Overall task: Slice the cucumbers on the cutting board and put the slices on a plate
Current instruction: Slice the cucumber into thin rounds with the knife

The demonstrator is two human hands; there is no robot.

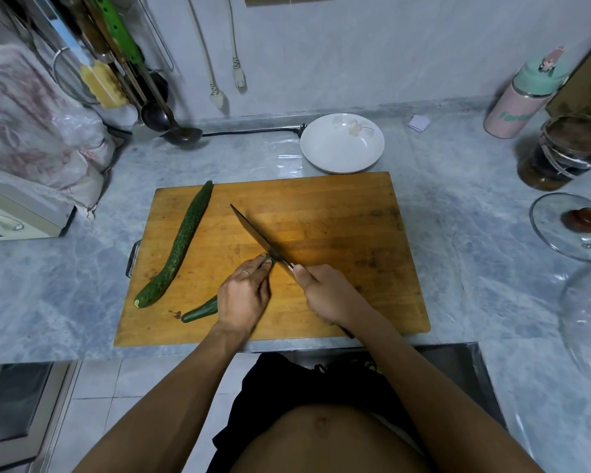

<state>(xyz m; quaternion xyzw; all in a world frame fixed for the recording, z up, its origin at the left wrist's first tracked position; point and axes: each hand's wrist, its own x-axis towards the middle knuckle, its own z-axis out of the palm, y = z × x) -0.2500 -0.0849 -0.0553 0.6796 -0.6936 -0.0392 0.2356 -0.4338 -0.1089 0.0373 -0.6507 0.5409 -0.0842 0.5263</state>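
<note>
Slicing begins: left hand (244, 295) pins a cucumber (202, 310) on the board (338, 213), right hand (325, 293) grasping the knife (258, 235); next, even cuts, then the empty plate (342, 145).

The only lettering showing is sitting on the pink bottle (516, 107) with the mint-green lid, standing at the far right of the counter against the wall. Teal script is running across its side (it seems to begin "fan" or "for", but the rest is blurring out), so the word is not reading clearly.
</note>
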